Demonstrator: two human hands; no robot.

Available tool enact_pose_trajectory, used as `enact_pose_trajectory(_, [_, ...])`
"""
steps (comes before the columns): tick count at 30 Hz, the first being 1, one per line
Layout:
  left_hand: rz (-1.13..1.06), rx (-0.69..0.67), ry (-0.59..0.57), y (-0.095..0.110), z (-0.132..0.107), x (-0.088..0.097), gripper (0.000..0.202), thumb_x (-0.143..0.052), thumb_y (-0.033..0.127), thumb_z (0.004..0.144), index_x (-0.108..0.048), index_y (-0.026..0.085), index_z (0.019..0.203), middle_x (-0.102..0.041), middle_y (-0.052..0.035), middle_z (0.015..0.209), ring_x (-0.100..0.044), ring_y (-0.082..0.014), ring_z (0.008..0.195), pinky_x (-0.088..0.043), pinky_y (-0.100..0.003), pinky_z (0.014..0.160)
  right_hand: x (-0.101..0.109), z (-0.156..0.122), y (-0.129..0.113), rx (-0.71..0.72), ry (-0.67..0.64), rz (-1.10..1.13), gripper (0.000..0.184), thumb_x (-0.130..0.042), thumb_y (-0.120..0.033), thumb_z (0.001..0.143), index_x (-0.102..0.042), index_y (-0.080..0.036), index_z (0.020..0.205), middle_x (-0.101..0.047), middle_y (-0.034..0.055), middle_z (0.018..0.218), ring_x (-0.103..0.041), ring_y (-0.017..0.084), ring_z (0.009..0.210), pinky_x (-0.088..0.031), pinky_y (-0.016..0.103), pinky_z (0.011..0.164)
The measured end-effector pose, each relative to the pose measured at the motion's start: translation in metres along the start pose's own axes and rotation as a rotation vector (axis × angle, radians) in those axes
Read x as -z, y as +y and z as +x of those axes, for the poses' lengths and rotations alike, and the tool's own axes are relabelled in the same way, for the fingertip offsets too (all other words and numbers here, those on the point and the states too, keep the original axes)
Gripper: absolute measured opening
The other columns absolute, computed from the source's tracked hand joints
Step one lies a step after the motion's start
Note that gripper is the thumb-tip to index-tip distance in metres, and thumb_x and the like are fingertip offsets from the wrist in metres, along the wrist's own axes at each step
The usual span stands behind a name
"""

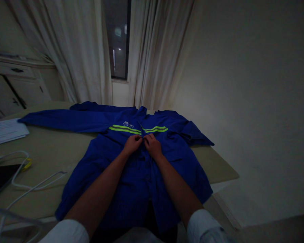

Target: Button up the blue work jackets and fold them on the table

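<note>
The view is dim and underexposed, with muted colour and dark corners. Soft, low light falls across the plain wall (243, 101), while small bright glints stand out in the dark window (118, 50). The yellow-green stripes (126, 129) are the most vivid patch; folds of the blue jacket (135, 189) sink into shadow. Wide-angle distortion stretches the edges, and the foreground cable (8, 213) at lower left looks blurred.

The head view looks forward and down, over the table (49, 146) close by, towards the window (118, 44)
</note>
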State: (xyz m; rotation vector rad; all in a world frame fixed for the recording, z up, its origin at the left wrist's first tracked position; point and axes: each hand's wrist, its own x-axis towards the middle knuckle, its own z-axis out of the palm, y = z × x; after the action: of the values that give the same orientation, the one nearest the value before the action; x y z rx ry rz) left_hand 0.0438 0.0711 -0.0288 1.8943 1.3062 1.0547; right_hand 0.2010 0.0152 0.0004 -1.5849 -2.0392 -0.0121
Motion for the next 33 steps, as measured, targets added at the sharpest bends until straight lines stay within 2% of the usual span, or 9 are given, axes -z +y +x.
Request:
enact_pose_trajectory(5, [-0.040, -0.002, -0.038, -0.002, 0.003, -0.001, 0.029, -0.059, 0.039, 0.088, -0.079, 0.018, 0.092, -0.081, -0.0072, 0.094, -0.073, -0.0240, 0.091, -0.053, -0.030, 0.080, -0.001, 0.000, 0.002, 0.006, 0.012, 0.027, 0.020, -0.050, -0.025, 0.104, -0.068, -0.025, 0.115, -0.064, 0.0041, 0.118, -0.066, 0.018, 0.100, -0.049, 0.025, 0.083])
enact_pose_trajectory(10, [-0.086, 0.010, -0.032, -0.006, 0.005, -0.002, 0.026, -0.059, 0.035, 0.085, -0.078, 0.018, 0.087, -0.080, -0.0063, 0.089, -0.072, -0.0228, 0.087, -0.052, -0.030, 0.079, -0.006, 0.000, 0.005, 0.010, 0.040, 0.065, 0.018, -0.053, -0.023, 0.102, -0.069, -0.026, 0.111, -0.063, 0.0049, 0.115, -0.066, 0.019, 0.097, -0.050, 0.026, 0.079])
enact_pose_trajectory(15, [-0.162, 0.031, -0.020, -0.008, 0.008, -0.003, 0.025, -0.058, 0.033, 0.080, -0.076, 0.016, 0.080, -0.076, -0.0043, 0.078, -0.068, -0.0201, 0.075, -0.050, -0.028, 0.070, -0.005, 0.000, 0.002, 0.027, 0.047, 0.053, 0.020, -0.053, -0.022, 0.101, -0.068, -0.027, 0.113, -0.061, 0.0063, 0.116, -0.065, 0.020, 0.094, -0.050, 0.027, 0.075])
enact_pose_trajectory(22, [-0.247, 0.042, -0.011, -0.006, 0.007, -0.002, 0.023, -0.061, 0.034, 0.076, -0.075, 0.016, 0.077, -0.074, -0.0024, 0.075, -0.066, -0.0188, 0.074, -0.048, -0.026, 0.068, -0.007, -0.001, 0.005, 0.071, 0.047, 0.117, 0.022, -0.054, -0.020, 0.100, -0.068, -0.025, 0.116, -0.064, 0.0070, 0.117, -0.065, 0.021, 0.103, -0.051, 0.028, 0.087])
enact_pose_trajectory(29, [-0.289, 0.106, -0.026, 0.000, 0.008, 0.003, 0.024, -0.064, 0.038, 0.074, -0.073, 0.016, 0.074, -0.070, -0.0007, 0.067, -0.062, -0.0171, 0.066, -0.044, -0.024, 0.058, -0.008, -0.001, 0.006, 0.063, 0.032, 0.110, 0.026, -0.047, -0.023, 0.105, -0.069, -0.026, 0.118, -0.062, 0.0080, 0.116, -0.066, 0.021, 0.097, -0.051, 0.029, 0.078])
enact_pose_trajectory(33, [-0.298, 0.107, -0.041, 0.002, 0.007, 0.005, 0.022, -0.062, 0.037, 0.073, -0.071, 0.016, 0.070, -0.068, -0.0001, 0.065, -0.061, -0.0164, 0.065, -0.044, -0.024, 0.058, -0.008, 0.001, 0.010, 0.073, 0.077, 0.266, 0.017, -0.057, -0.024, 0.099, -0.071, -0.023, 0.109, -0.065, 0.0061, 0.108, -0.065, 0.020, 0.099, -0.052, 0.030, 0.088])
